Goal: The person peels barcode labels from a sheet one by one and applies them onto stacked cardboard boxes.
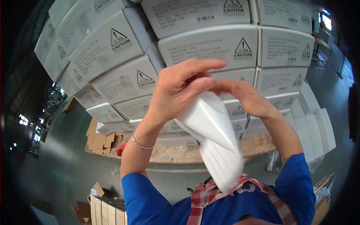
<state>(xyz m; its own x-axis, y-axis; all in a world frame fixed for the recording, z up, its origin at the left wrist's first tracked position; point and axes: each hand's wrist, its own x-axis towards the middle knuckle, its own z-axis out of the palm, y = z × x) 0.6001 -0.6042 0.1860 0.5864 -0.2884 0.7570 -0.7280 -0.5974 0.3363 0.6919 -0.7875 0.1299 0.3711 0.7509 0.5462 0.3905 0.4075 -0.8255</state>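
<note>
A glossy white sheet (212,120), folded and creased, hangs from my hands toward my chest; its lower end is blurred. My left hand (180,88) is closed on the sheet's upper end, thumb bent over it and index finger stretched to the right. My right hand (249,99) meets the left at the fingertips, its fingers pressed together beside the sheet's top. Whatever those right fingertips pinch is hidden. Just beyond both hands stands a stack of white cartons (210,47) with printed text, barcodes and caution triangles.
The cartons rest on a wooden pallet (176,153). Flattened brown cardboard (99,138) and a red object (120,149) lie at its left end. Open white cartons (313,127) stand at right. More boxes (107,212) sit at lower left, and a table (322,45) is far right.
</note>
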